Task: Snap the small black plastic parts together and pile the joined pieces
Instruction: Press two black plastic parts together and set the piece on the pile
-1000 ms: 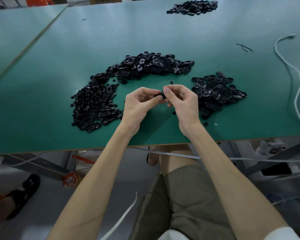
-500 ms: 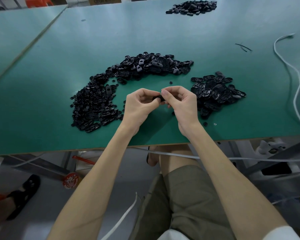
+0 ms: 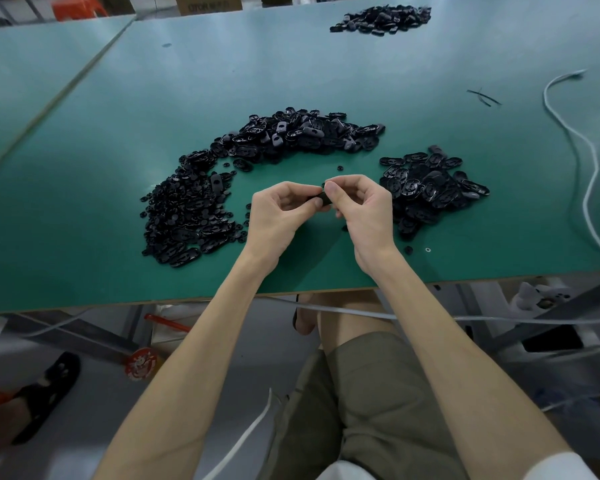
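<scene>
Both hands meet above the near middle of the green table (image 3: 125, 133), and together they pinch one small black part (image 3: 321, 199). The left hand (image 3: 278, 216) has its fingers curled in toward the palm, with the thumb pressed against the near side of the part. The right hand (image 3: 366, 216) is curled as well. Its forefinger tip presses on the part from above and the far side, and its other fingers fold in underneath. The part is mostly hidden between the fingertips. Only a short dark edge shows, so I cannot tell whether it is one piece or two already joined. It is held just above the table surface, between the heaps.

A long curved heap (image 3: 291, 136) of black parts runs from the near left round to the far side of the hands. A smaller right heap (image 3: 426, 188) of oval pieces lies just beside the right hand. A far heap (image 3: 381, 19) sits near the table's far edge. A white cord (image 3: 568, 133) snakes along the right side of the table.
</scene>
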Tool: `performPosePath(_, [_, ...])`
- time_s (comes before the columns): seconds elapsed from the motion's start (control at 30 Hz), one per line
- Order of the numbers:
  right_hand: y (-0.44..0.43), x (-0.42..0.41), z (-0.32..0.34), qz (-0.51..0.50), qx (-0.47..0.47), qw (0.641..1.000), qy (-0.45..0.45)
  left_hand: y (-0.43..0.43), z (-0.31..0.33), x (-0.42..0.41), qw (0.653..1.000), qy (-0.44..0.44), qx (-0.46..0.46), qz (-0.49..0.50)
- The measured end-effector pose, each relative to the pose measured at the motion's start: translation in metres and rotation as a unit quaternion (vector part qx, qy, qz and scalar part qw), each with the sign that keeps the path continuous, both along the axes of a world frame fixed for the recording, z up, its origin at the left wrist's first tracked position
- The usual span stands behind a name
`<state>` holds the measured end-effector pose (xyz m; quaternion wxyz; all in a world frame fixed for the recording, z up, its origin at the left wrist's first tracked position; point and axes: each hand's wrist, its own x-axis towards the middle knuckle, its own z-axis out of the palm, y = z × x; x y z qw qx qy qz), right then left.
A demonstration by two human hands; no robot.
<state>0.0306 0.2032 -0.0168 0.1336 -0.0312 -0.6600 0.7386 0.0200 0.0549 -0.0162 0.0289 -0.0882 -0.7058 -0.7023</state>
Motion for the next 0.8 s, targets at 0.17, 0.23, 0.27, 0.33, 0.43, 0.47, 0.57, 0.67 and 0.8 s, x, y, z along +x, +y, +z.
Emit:
performPosePath(0.17, [-0.001, -0.001, 0.001, -0.007, 0.005, 1.0, -0.008, 0.004, 0.001, 0.001, 0.999, 0.01, -0.018, 0.035])
performPosePath(0.23, [-0.002, -0.002, 0.001, -0.012, 0.009, 1.0, -0.011, 0.006, 0.006, 0.001, 0.998, 0.023, -0.018, 0.062])
performPosePath(0.27, [-0.002, -0.002, 0.001, -0.012, 0.017, 1.0, -0.015, 0.007, 0.011, 0.002, 0.996, 0.035, -0.015, 0.076])
performPosePath(0.33, [-0.004, -0.003, 0.002, -0.001, 0.045, 0.999, -0.022, 0.013, 0.026, -0.001, 0.992, 0.074, -0.021, 0.098])
performPosePath(0.43, [-0.007, -0.003, 0.004, 0.034, 0.122, 0.992, -0.027, 0.036, 0.055, -0.016, 0.988, 0.119, -0.068, 0.066])
performPosePath(0.47, [-0.006, -0.003, 0.004, 0.035, 0.151, 0.987, -0.039, 0.048, 0.063, -0.021, 0.989, 0.114, -0.089, 0.036])
performPosePath(0.57, [-0.004, -0.001, 0.006, 0.031, 0.177, 0.98, -0.087, 0.087, 0.073, -0.033, 0.981, 0.084, -0.171, -0.028])
performPosePath(0.67, [-0.005, 0.004, 0.019, 0.042, -0.01, 0.997, -0.061, 0.109, 0.071, -0.039, 0.964, 0.066, -0.253, -0.056])
performPosePath(0.8, [-0.006, 0.004, 0.016, 0.054, -0.063, 0.988, -0.127, 0.107, 0.07, -0.038, 0.953, 0.067, -0.284, -0.088])
